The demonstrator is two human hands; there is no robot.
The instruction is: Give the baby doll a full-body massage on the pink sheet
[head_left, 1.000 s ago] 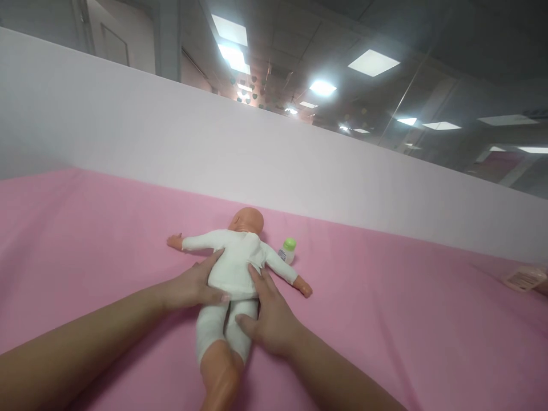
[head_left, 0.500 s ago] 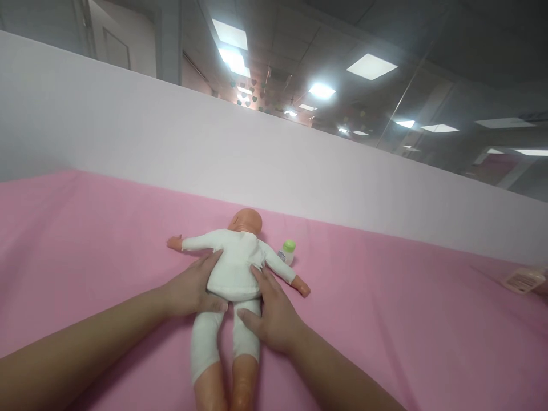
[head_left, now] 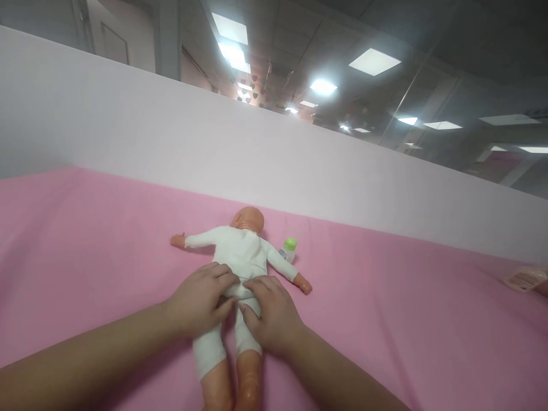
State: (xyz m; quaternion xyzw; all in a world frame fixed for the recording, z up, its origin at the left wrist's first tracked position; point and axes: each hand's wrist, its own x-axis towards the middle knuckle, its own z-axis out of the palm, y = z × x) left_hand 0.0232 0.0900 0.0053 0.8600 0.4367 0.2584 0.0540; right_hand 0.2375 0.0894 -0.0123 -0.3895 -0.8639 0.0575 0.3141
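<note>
A baby doll point(head_left: 240, 251) in white clothes lies stretched out on the pink sheet, its head away from me and its arms spread. Its face does not show. My left hand point(head_left: 205, 297) is at the left side of the hem of the doll's white shirt point(head_left: 242, 254), fingers curled over the cloth and thumb below. On the right side, my right hand point(head_left: 274, 311) grips the same hem with bent fingers, its thumb over the top of the leg. The two hands are close together, with bunched cloth between them.
A small bottle with a green cap point(head_left: 288, 250) stands beside the doll's right-hand arm. At the far right edge lies a pale object with a printed label point(head_left: 526, 278), partly cut off. A white wall panel point(head_left: 274, 160) borders the pink sheet point(head_left: 385, 297) at the back.
My left hand has moved right and inward from the doll's side onto the shirt hem, its fingers now curled. My right hand's fingers have come inward too, and the hem is bunched.
</note>
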